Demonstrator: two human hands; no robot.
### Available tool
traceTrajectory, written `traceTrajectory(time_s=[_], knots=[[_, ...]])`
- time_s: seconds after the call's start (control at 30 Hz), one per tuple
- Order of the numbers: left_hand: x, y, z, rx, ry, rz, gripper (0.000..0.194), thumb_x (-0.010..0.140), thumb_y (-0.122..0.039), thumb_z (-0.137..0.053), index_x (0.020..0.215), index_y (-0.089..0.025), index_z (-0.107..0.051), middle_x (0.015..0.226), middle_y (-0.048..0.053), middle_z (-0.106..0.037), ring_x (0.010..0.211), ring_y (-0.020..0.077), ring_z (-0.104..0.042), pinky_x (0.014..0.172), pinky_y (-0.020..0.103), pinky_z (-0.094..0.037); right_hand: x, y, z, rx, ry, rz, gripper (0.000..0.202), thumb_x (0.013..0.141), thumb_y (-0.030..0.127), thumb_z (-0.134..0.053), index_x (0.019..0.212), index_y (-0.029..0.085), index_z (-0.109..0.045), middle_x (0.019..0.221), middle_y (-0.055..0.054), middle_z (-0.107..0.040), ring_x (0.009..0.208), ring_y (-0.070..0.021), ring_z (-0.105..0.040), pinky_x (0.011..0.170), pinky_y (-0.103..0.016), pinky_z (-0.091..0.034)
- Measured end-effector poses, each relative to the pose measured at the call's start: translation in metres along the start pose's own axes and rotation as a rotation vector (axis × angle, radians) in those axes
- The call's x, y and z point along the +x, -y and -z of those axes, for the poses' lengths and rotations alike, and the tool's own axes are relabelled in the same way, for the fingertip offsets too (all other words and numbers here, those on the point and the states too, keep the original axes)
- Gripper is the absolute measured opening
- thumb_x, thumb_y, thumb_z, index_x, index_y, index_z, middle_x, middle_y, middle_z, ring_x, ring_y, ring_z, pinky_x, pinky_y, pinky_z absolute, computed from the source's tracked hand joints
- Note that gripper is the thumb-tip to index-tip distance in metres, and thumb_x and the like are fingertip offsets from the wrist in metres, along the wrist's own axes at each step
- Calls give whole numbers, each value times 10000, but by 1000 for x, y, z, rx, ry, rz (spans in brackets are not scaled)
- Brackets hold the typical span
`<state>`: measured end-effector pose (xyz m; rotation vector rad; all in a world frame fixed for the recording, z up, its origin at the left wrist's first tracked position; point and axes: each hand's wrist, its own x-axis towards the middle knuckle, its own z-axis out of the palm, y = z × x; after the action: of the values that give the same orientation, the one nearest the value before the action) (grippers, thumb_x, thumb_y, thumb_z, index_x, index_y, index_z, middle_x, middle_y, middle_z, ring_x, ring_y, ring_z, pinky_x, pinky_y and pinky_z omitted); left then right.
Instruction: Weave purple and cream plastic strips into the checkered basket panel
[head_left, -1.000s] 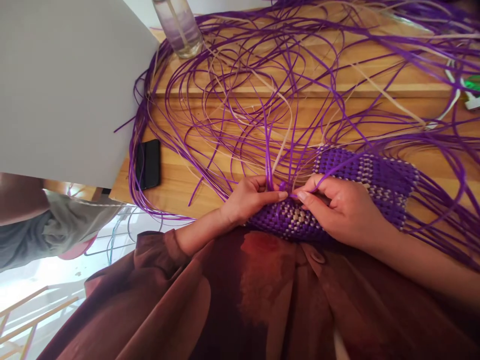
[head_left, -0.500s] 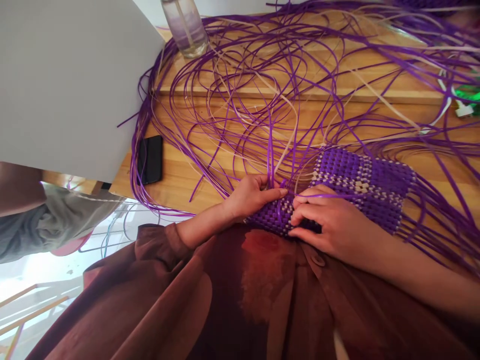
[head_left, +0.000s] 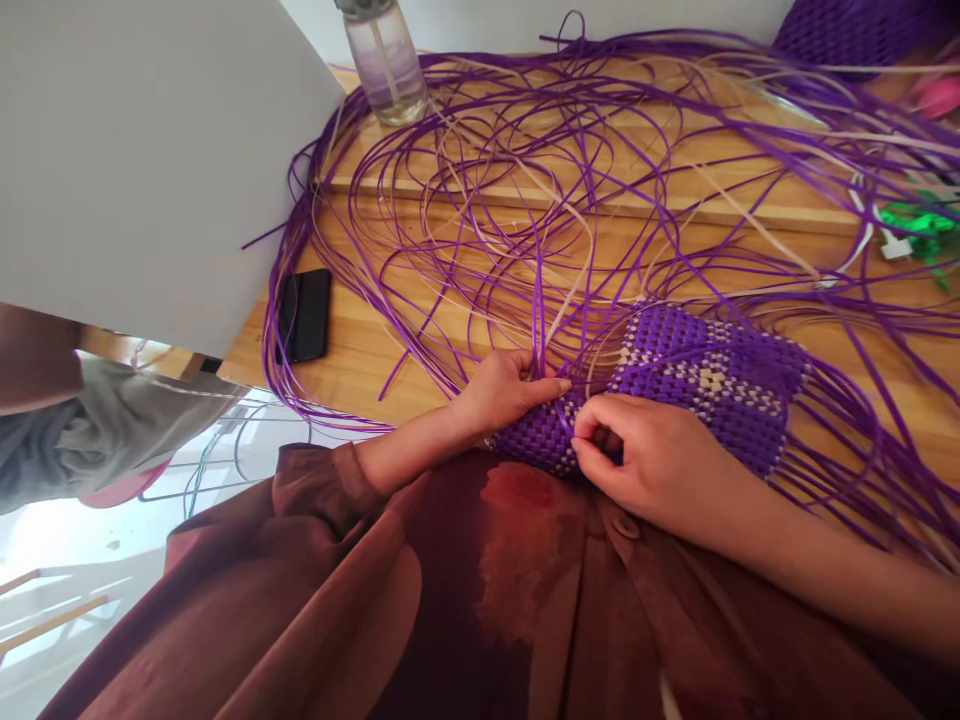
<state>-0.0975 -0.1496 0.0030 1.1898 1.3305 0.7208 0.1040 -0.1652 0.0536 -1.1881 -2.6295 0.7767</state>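
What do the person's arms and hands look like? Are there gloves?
No gloves: the left hand and right hand are bare. A dark reddish-brown sleeve ends partway down the left arm. No sleeve shows on the right arm.

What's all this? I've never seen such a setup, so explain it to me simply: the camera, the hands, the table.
There is no machine here: these are a person's own two bare hands. One camera, worn on that person's head, looks forward and down at them.

On the wooden table lie many loose purple and cream strips, a dark phone and a bottle.

The left hand holds the purple weaving with its thumb on top. The right hand has its fingertips at that weaving; whether they pinch a strip is hard to tell. More patterned weaving lies just beyond the right hand.
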Motion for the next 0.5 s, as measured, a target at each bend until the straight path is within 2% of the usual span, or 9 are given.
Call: traceTrajectory(time_s=[0.1, 0.2, 0.27, 0.37, 0.43, 0.5], knots=[[-1, -2, 0, 16, 2, 9, 344, 755, -474, -729, 810, -140, -669, 672, -21, -559, 600, 93, -444, 565, 229, -338, -1, -5, 9, 21, -50, -4, 39, 940, 207, -523, 949, 200, -560, 720, 18, -624, 612, -141, -597, 585, -298, -411], [0, -2, 1, 20, 4, 0, 324, 749, -456, -736, 798, -141, -678, 693, -12, -593, 615, 98, -477, 587, 233, -359, -3, -13, 22, -254, -180, 211, 195, 965, 189, -488, 1122, 181, -605, 1013, -78, -696, 837, -198, -666, 691, -318, -457], [2, -1, 1, 9, 11, -3, 318, 741, -448, -745, 802, -142, -686, 717, 0, -621, 640, 111, -510, 601, 237, -378, -3, -18, 33, -473, -223, 393, 282, 956, 154, -462, 1175, 175, -638, 1115, -117, -695, 879, -242, -659, 687, -345, -448], [3, 1, 0, -13, 22, -12, 318, 741, -452, -747, 793, -144, -685, 712, 1, -627, 645, 116, -521, 602, 237, -387, 0, -22, 46, -615, -181, 544, 320, 918, 112, -439, 1114, 154, -689, 979, -116, -721, 766, -256, -628, 636, -371, -419], [3, 1, 0, -11, 16, -20, 314, 744, -452, -747, 768, -147, -676, 694, -9, -616, 625, 106, -508, 593, 234, -383, 1, -22, 49, -592, -71, 515, 288, 859, 76, -458, 962, 164, -713, 809, -94, -698, 695, -250, -609, 617, -371, -412], [2, 1, 0, -15, 14, -24, 315, 744, -453, -752, 761, -149, -672, 683, -16, -608, 610, 99, -498, 583, 231, -375, 4, -20, 48, -441, 19, 414, 253, 804, 61, -492, 824, 205, -698, 712, -51, -673, 644, -218, -608, 608, -344, -417]])
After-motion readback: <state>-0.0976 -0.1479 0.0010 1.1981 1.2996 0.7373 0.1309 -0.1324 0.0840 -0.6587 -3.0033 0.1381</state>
